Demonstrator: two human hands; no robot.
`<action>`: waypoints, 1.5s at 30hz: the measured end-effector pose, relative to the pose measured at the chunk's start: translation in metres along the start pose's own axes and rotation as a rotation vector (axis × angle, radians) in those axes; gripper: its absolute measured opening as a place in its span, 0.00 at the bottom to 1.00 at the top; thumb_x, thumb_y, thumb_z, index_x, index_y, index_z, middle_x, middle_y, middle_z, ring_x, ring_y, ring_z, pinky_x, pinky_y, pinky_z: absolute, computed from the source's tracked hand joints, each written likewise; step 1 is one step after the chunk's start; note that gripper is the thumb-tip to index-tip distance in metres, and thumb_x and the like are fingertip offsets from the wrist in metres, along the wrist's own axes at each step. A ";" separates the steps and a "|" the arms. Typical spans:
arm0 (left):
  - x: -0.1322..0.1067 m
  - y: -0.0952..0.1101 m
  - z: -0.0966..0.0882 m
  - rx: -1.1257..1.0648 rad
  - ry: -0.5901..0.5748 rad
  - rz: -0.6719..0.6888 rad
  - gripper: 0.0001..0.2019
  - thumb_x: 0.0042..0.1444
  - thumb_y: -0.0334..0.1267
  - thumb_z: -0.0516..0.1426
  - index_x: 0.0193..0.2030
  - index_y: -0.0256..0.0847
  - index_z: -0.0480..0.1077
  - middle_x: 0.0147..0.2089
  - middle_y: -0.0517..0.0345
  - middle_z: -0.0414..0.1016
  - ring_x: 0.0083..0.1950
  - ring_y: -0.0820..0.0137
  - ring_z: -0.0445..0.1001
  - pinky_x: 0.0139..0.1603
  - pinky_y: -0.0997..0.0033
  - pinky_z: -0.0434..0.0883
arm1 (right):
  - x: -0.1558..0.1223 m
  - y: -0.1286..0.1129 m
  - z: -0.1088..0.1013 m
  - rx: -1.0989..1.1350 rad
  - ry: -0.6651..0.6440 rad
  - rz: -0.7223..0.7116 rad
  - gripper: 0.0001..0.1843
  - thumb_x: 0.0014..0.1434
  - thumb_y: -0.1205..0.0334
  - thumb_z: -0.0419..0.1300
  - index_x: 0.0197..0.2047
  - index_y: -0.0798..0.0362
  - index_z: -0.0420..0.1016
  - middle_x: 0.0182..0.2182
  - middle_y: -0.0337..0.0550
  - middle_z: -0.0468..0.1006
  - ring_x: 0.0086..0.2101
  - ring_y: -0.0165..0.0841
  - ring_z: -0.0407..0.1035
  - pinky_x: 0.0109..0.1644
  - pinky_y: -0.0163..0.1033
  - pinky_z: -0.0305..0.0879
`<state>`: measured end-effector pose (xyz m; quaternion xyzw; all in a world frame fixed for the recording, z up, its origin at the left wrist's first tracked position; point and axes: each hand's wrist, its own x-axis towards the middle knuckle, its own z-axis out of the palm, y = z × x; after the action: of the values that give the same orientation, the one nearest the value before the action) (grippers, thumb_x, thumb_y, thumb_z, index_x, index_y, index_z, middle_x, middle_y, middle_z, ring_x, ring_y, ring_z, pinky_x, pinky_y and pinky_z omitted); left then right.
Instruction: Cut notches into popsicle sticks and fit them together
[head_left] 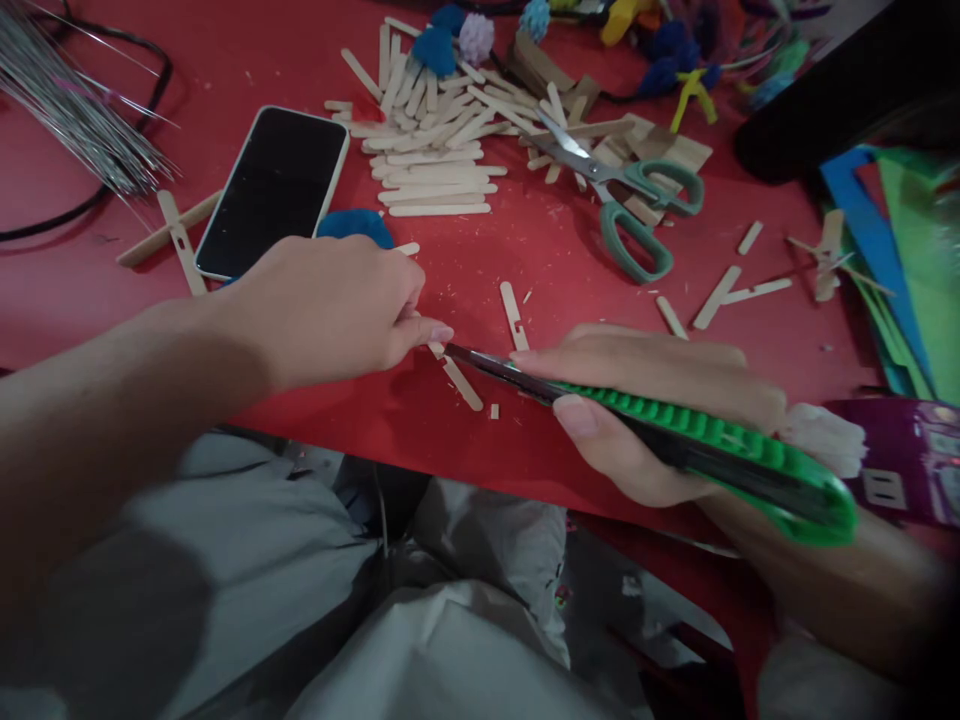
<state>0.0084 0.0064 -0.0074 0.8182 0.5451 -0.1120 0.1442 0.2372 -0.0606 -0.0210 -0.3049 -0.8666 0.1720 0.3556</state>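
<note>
My left hand (pixel 341 305) pinches a wooden craft stick (pixel 463 385) near the front edge of the red table. A small notch shows in this stick's side just past my thumb. My right hand (pixel 637 410) is wrapped round a green and black box cutter (pixel 705 445), its tip touching or very close to the stick beside my left thumb. A tiny cut chip (pixel 495 411) lies to the right of the stick. Another notched craft stick (pixel 513 312) rests just beyond the cutter. Under and behind my left hand is a blue piece (pixel 358 226), partly hidden.
A phone (pixel 276 190) lies at the left, near crossed sticks (pixel 180 240) and a bundle of thin wires (pixel 82 100). Craft sticks (pixel 435 180) are heaped at the back beside green-handled scissors (pixel 637 235). Coloured sheets (pixel 915 260) and a purple packet (pixel 904 455) are at the right.
</note>
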 end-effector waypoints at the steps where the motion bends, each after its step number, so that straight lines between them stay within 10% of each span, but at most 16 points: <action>1: 0.000 0.000 0.000 -0.017 0.005 0.001 0.23 0.54 0.62 0.52 0.42 0.48 0.77 0.36 0.50 0.79 0.47 0.50 0.78 0.49 0.51 0.71 | 0.001 -0.001 -0.001 -0.016 -0.013 -0.003 0.10 0.61 0.73 0.57 0.45 0.59 0.76 0.28 0.44 0.79 0.29 0.29 0.73 0.34 0.35 0.70; 45: 0.014 -0.011 0.010 -0.106 0.061 0.034 0.28 0.50 0.67 0.54 0.48 0.52 0.73 0.43 0.55 0.79 0.49 0.54 0.77 0.47 0.59 0.71 | 0.002 -0.018 0.003 -0.126 -0.046 0.048 0.12 0.60 0.72 0.54 0.44 0.49 0.71 0.25 0.37 0.76 0.27 0.30 0.71 0.32 0.37 0.72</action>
<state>0.0036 0.0191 -0.0226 0.8217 0.5404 -0.0554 0.1726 0.2266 -0.0726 -0.0128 -0.3433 -0.8761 0.1326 0.3114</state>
